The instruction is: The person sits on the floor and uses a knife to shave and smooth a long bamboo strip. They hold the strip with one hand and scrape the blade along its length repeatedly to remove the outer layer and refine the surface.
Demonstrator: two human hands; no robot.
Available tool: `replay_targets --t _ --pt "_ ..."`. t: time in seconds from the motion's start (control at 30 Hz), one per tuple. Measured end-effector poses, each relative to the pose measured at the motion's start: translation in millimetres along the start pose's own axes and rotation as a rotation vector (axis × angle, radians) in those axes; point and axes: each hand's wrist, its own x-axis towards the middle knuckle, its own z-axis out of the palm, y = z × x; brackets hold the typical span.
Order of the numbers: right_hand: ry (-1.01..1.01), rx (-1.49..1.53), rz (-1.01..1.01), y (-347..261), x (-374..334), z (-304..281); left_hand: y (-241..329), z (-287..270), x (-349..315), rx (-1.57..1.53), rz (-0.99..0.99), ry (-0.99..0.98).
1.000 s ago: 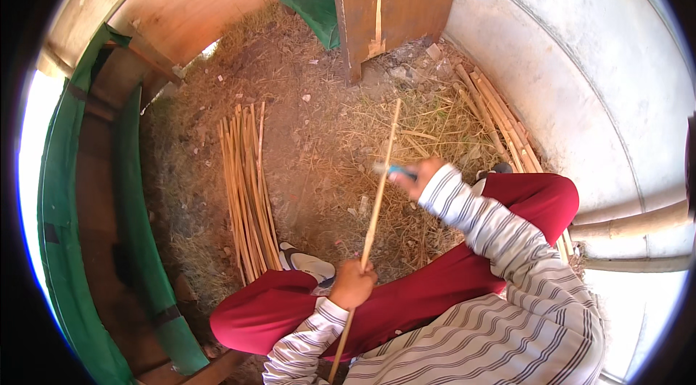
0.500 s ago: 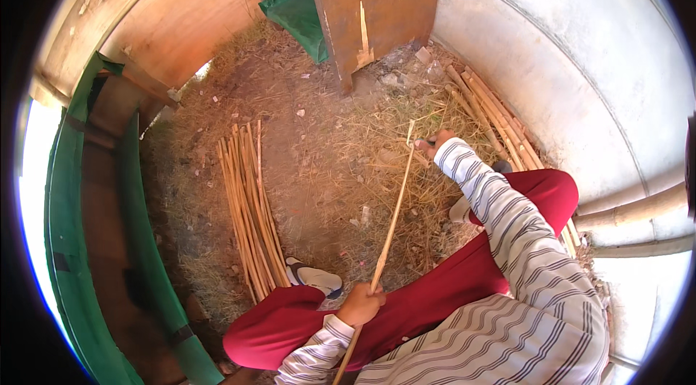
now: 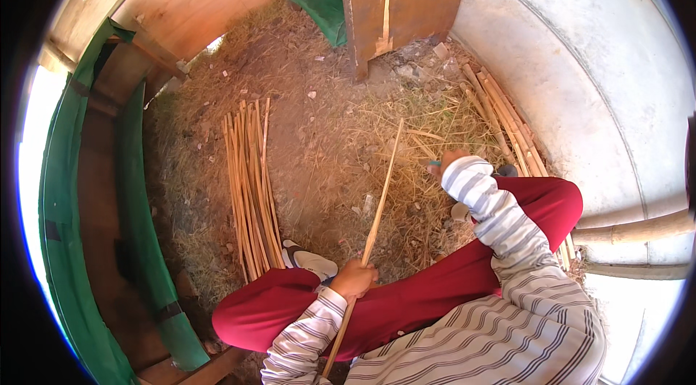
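My left hand (image 3: pixel 354 280) is wrapped round a long, thin bamboo strip (image 3: pixel 386 193) near my knee. The strip slants up and away, its far end tapering to a pale tip, and its near end runs down past my left forearm. To the right of that tip, my right hand (image 3: pixel 451 162) is closed on a small teal-coloured tool (image 3: pixel 433 163), apart from the strip; most of the tool is hidden in the fingers. Left of my foot lies a bundle of bamboo strips (image 3: pixel 250 182), side by side on the ground.
More bamboo poles (image 3: pixel 511 124) lie along the pale wall (image 3: pixel 551 73) at the right. Straw and shavings (image 3: pixel 413 109) cover the ground ahead. A wooden cabinet (image 3: pixel 406 1) stands at the back, and a green-covered bench (image 3: pixel 145 240) runs along the left. My sandalled foot (image 3: pixel 308 260) rests beside the bundle.
My right hand has come off the strip's tip and moved right and nearer. The pale curl at the tip is gone from there. My left hand keeps its hold; the view has shifted slightly.
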Motion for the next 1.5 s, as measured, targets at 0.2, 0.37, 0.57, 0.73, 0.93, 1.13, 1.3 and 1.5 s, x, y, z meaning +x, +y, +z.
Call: replay_targets --t 0.2,0.37,0.57,0.73,0.93,1.13,1.3,1.5 --pt "0.12 0.434 -0.588 -18.8 -83.4 15.6 17.2 5.1 -1.6 0.17 0.11 0.082" --pt "0.263 0.473 -0.765 -24.8 -75.4 43.5 22.6 8.6 12.1 0.541 0.339 0.17" --pt "0.326 0.421 -0.761 -33.3 -73.9 43.5 15.9 18.8 6.9 0.574 0.416 0.369" --pt "0.118 0.189 -0.267 6.2 11.8 28.2 -3.3 21.9 0.1 0.646 0.418 0.275" --pt "0.201 0.282 -0.622 -22.0 -58.9 23.7 -2.2 23.3 2.8 0.507 0.463 0.25" --pt "0.055 0.363 -0.378 -16.3 -23.6 -7.7 -7.3 16.8 -19.7 0.571 0.463 0.189" --pt "0.185 0.528 -0.282 -2.6 -1.6 10.7 -13.9 19.1 -29.6 0.487 0.44 0.14" --pt "0.105 0.257 -0.313 -2.8 9.1 -7.9 -17.4 13.2 -25.5 0.467 0.446 0.098"
